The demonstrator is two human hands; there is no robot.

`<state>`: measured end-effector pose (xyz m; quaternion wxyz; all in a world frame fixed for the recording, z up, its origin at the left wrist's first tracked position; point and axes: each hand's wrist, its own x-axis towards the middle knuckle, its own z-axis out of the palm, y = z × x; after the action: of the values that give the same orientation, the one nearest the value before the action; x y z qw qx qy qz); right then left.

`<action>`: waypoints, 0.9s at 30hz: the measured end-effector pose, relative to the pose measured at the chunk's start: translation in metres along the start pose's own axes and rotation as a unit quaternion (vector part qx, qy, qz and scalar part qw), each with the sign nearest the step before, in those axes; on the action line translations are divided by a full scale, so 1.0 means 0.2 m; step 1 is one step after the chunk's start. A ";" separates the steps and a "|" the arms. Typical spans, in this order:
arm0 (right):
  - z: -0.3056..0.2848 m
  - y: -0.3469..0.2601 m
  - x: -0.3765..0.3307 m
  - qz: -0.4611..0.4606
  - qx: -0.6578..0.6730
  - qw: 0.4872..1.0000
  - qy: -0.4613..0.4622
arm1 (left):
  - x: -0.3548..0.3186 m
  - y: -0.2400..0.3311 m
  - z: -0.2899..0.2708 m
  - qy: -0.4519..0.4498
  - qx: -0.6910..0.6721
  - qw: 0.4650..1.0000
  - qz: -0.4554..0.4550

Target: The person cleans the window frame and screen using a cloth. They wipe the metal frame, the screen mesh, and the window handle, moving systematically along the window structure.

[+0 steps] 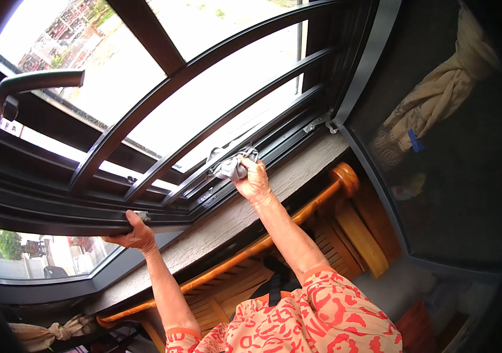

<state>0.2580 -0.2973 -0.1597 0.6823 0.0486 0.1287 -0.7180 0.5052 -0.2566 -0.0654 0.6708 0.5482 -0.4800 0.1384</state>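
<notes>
My right hand [252,179] grips a crumpled grey cloth [230,165] and presses it against the lower rail of a dark metal window frame [274,138]. My left hand [135,234] holds the edge of an open dark window sash [56,206] further left, fingers curled over its rim. Both forearms come up from the lower edge, with red and white patterned sleeves.
A rough stone sill [227,217] runs under the window. Below it is a wooden bench with a round-ended rail [339,179]. A metal window handle [33,82] sticks out at upper left. A beige cloth [439,94] hangs at right, behind a dark screen.
</notes>
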 end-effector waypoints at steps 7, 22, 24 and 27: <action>0.06 -0.25 0.06 -0.095 -0.060 0.993 0.043 | 0.00 -0.01 -0.01 -0.003 0.027 1.000 0.006; 0.04 -0.54 0.16 -0.186 -0.196 0.961 0.060 | -0.19 0.28 0.00 -0.025 0.159 0.963 0.214; 0.03 -0.48 0.13 -0.167 -0.208 0.963 0.051 | -0.31 0.38 0.09 -0.172 0.125 0.949 0.233; -0.02 -0.51 0.17 -0.174 -0.185 0.967 -0.007 | -0.41 0.42 0.25 -0.314 0.127 0.915 0.217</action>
<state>0.1545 -0.3264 -0.1593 0.5449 -0.1064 0.2608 -0.7898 0.3799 -0.2424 -0.0838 0.3633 0.5264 -0.7516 0.1612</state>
